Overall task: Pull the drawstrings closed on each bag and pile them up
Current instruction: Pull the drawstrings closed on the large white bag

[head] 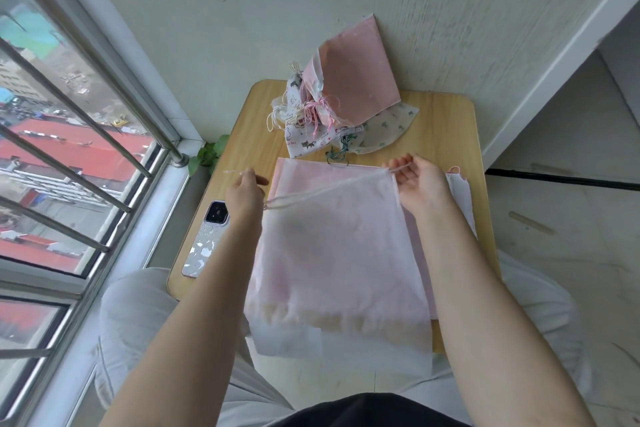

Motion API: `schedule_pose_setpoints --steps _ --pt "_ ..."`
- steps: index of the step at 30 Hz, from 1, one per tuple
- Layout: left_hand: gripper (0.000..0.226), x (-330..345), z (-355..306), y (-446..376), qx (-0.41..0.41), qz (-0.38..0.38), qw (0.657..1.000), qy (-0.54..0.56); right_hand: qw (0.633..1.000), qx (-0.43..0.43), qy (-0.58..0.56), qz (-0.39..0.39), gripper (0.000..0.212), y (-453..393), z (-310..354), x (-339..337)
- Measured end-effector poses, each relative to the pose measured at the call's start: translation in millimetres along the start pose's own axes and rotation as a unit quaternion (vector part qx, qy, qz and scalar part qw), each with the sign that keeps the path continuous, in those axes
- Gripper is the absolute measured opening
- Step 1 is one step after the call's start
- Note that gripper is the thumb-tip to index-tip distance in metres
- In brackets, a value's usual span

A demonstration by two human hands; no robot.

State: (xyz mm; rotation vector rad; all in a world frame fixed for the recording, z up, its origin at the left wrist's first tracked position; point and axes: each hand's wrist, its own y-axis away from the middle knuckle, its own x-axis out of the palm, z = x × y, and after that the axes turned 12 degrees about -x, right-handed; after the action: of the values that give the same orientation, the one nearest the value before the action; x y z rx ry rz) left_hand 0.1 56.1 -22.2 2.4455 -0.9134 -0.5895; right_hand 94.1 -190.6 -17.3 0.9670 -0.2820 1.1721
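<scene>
Bag [332,246], sheer pink, lies flat on the table [446,135] atop more flat bags, mouth still wide. Your left hand [244,191] pinches the cord end at the left corner, your right hand [417,180] pinches the cord at the right corner, hands well apart. Pull both cords outward evenly (keep the fabric low so the channel gathers), then set it on the pile [332,107] of cinched bags at the far edge.
</scene>
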Motion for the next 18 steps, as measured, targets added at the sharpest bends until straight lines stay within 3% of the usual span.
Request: schedule_pose_setpoints --steps 3,6,8,10,13,14,15,16,18 --pt "0.039 -20.0 10.7 -5.5 0.049 -0.066 0.992 -0.100 0.998 -0.009 0.013 -0.053 0.030 -3.1 5.6 -11.8" --pt "0.044 -34.8 19.6 -10.5 0.108 -0.128 0.953 -0.253 0.962 -0.112 0.223 -0.108 0.027 -9.5 8.6 -20.8" --pt "0.042 -34.9 20.1 -9.2 0.136 -0.138 0.905 -0.379 0.874 -0.212 0.426 -0.100 0.023 -9.6 5.8 -19.9" --pt "0.039 -30.4 18.9 -5.8 0.164 -0.126 0.860 -0.467 0.759 -0.263 0.595 -0.014 0.023 -4.5 -1.4 -17.1" --pt "0.034 -22.9 15.0 1.9 0.179 -0.112 0.821 -0.531 0.530 -0.254 0.802 0.106 0.033 6.2 -8.0 -17.6" --pt "0.033 -21.7 14.3 2.6 0.176 -0.111 0.815 -0.541 0.478 -0.223 0.840 0.128 0.034 8.0 -8.7 -18.3" --pt "0.032 -21.1 14.0 2.5 0.171 -0.112 0.813 -0.545 0.444 -0.182 0.865 0.146 0.035 11.2 -8.4 -17.9" --pt "0.032 -21.2 13.8 1.9 0.160 -0.115 0.817 -0.542 0.435 -0.133 0.876 0.163 0.036 12.3 -8.3 -18.1" --pt "0.035 -24.3 14.7 -1.7 0.110 -0.105 0.845 -0.513 0.459 -0.063 0.866 0.188 0.037 15.1 -7.6 -18.4"
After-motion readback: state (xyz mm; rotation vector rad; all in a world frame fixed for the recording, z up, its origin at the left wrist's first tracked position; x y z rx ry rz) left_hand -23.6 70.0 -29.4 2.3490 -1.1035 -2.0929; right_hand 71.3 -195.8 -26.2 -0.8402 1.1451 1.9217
